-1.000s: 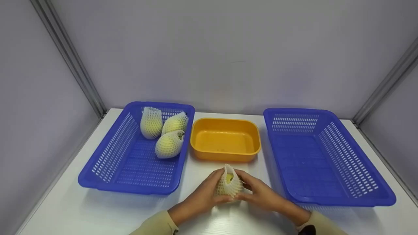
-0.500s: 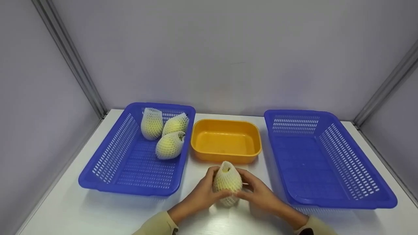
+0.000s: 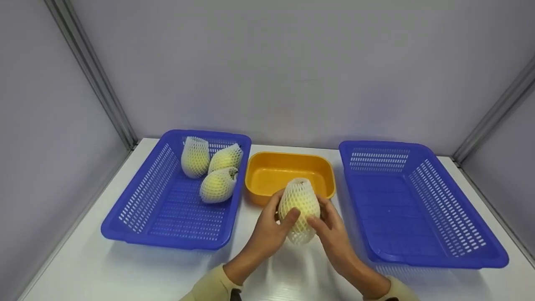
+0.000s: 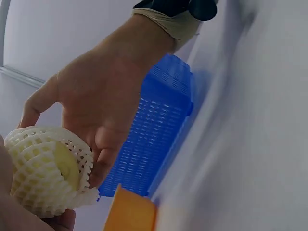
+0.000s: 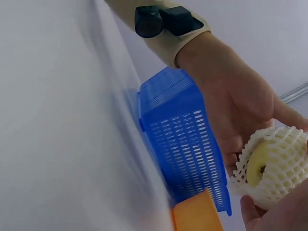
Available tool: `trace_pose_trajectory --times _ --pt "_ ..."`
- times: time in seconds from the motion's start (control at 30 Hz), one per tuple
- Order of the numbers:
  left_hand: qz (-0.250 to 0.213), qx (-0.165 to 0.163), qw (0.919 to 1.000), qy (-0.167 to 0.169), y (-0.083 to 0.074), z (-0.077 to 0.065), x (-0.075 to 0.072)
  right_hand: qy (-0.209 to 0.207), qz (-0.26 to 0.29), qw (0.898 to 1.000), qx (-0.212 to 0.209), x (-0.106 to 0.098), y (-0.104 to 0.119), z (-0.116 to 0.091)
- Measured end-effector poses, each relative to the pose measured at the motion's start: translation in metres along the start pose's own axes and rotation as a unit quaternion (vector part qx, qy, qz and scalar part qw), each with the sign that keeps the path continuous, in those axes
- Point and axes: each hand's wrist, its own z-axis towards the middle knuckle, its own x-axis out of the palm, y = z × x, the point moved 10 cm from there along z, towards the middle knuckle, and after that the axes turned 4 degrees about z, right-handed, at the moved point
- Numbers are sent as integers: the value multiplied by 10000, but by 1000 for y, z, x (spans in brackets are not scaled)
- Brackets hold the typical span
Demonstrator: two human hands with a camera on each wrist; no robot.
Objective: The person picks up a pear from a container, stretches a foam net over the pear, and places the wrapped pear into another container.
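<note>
Between both hands is a pale yellow pear (image 3: 301, 205) in a white foam net sleeve. My left hand (image 3: 268, 228) grips its left side and my right hand (image 3: 334, 234) its right, both thumbs on the near face. The pear is raised, and its top overlaps the front of the orange tub (image 3: 267, 182) in the head view. A dimpled yellow end shows through the net's opening on the pear (image 4: 38, 168) in the left wrist view, and again on the pear (image 5: 279, 163) in the right wrist view. Fingers behind the fruit are partly hidden.
Left of the tub, a blue basket (image 3: 142, 200) holds 3 more netted pears (image 3: 218, 186). Another blue basket (image 3: 388, 213) stands at the right with nothing in it. Grey wall panels (image 3: 276, 75) enclose the back and sides of the white table (image 3: 138, 271).
Both hands have lifted the pear upward and forward, toward the orange tub, turning it so more of its netted side shows. The baskets and the other pears stay put.
</note>
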Motion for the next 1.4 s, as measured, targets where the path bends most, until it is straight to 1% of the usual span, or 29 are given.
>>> trace_pose_trajectory --times 0.13,0.27,0.4,0.6,0.67,0.8,0.9,1.03,1.13,1.23,1.33,1.4 --pt "-95 169 9998 -67 -14 4 -2 -259 161 9995 -68 0 11 1" --pt "-304 203 9993 -41 -21 5 -3 -357 177 9991 -147 0 20 1" --pt "-540 143 9984 33 -23 4 -2 -310 259 9987 -313 2 27 1" --pt "-519 308 9980 197 -27 4 1 -258 341 9982 -428 1 30 0" --pt "-510 314 9979 253 -26 4 2 -262 318 9981 -451 0 30 -1" --pt "-691 338 9964 345 -25 4 5 -250 336 9976 -553 -1 29 -3" --pt "-822 362 9955 309 -24 4 4 -271 358 9971 -610 -1 29 -3" --pt "-843 363 9957 137 -24 4 0 -355 277 9968 -660 -4 30 -2" --pt "-844 458 9953 124 -26 4 -1 -457 255 9958 -752 -7 33 -2" --pt "-915 558 9941 154 -28 5 -1 -647 309 9940 -820 -12 36 -2" --pt "-1032 646 9925 90 -30 6 -4 -790 344 9932 -783 -17 36 -2" --pt "-1110 672 9915 48 -31 6 -5 -806 354 9932 -757 -18 36 -2"
